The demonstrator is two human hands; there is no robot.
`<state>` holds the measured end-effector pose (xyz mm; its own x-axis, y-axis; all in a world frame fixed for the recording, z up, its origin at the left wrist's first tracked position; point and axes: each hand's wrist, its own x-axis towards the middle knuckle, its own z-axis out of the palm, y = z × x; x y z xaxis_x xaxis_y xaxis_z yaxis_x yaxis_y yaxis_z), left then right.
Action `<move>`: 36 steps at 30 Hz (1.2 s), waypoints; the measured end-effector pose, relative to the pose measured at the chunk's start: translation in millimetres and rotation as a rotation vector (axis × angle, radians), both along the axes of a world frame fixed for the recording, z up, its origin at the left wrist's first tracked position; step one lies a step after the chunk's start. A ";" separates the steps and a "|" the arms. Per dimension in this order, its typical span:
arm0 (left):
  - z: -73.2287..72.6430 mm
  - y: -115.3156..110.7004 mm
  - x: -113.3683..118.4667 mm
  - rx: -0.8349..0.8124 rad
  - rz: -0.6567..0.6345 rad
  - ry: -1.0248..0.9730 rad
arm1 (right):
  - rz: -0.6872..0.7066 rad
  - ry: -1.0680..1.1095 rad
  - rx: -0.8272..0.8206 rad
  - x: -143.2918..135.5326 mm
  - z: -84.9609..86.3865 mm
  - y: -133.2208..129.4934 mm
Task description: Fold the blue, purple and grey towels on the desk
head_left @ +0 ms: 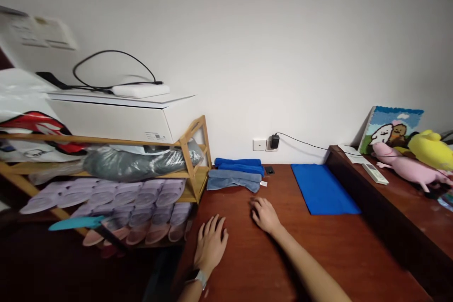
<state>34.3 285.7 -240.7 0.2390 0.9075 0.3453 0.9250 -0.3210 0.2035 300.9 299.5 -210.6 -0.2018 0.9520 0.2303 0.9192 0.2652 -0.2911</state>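
Note:
My left hand (210, 244) lies flat on the reddish-brown wooden table (244, 255), fingers a little apart and nothing in it. Further right, my right hand (265, 215) rests over the table with its fingers slightly bent and apart, holding nothing that shows. Just beyond it are folded cloths near the wall: a grey-blue cloth (233, 180) with a white tag in front, and bright blue cloths (239, 165) behind. A flat blue cloth (323, 188) is spread on the table's right part. A small dark flat item (269, 170) lies beside the folded cloths.
At the left stands a wooden rack (195, 165) with lilac slippers (146, 192) and a white box (116, 120) on top. A raised dark edge (368, 212) borders the right side; beyond it lie a remote (375, 173) and plush toys (406, 163). A black plug (275, 141) sits in the wall.

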 end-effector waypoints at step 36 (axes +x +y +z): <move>5.7 4.5 -5.2 -0.002 -0.087 -0.195 | -0.109 -0.006 -0.321 -101.1 17.8 -32.9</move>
<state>29.1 290.2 -235.1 0.2452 0.8871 0.3912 0.8371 -0.3973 0.3761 199.8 266.6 -192.8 -0.0957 0.9917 -0.0861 0.9391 0.0613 -0.3381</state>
